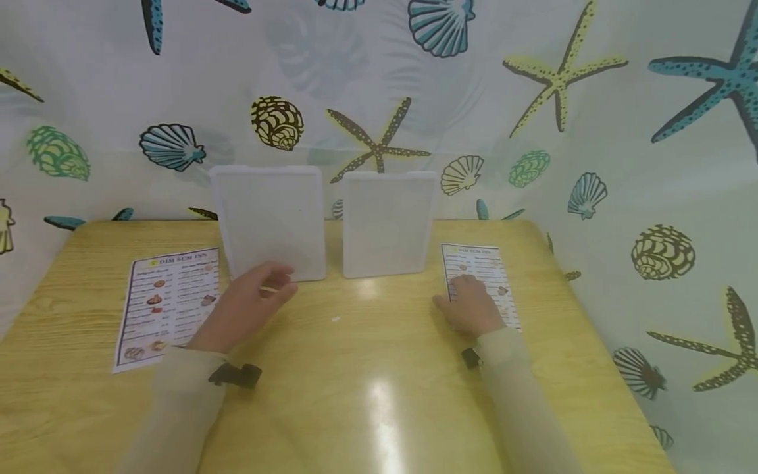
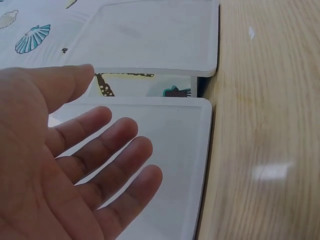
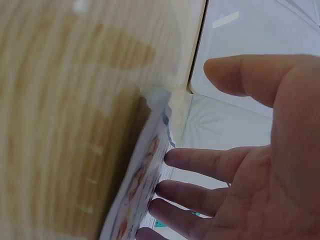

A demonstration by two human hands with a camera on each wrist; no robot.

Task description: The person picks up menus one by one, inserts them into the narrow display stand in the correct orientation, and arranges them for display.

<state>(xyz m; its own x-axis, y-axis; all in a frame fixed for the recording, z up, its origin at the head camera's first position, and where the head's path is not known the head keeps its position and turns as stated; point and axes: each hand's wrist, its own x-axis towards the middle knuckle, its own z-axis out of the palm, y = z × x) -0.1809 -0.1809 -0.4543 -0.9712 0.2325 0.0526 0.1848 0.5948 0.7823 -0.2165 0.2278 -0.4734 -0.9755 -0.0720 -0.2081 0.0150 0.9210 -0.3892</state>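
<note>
My left hand (image 1: 245, 309) hovers with fingers loosely bent and nothing in them, between the left menu sheet (image 1: 151, 316) and the left white panel (image 1: 272, 220). In the left wrist view its palm shows, and the fingers (image 2: 131, 155) overlap that panel. On the other side, my right hand (image 1: 470, 306) reaches over the right menu sheet (image 1: 502, 289), covering part of it. The right wrist view has its fingertips (image 3: 172, 157) at the surface of the sheet, fingers nearly straight and thumb apart. Both sheets are headed "DIM SUM INN" and carry small food pictures.
The right white panel (image 1: 387, 227) stands upright beside the left one, a narrow gap between them, at the back of the wooden table (image 1: 343, 395). A small white scrap (image 1: 335, 319) lies mid-table. Behind hangs a curtain (image 1: 367, 72) printed with shells and starfish.
</note>
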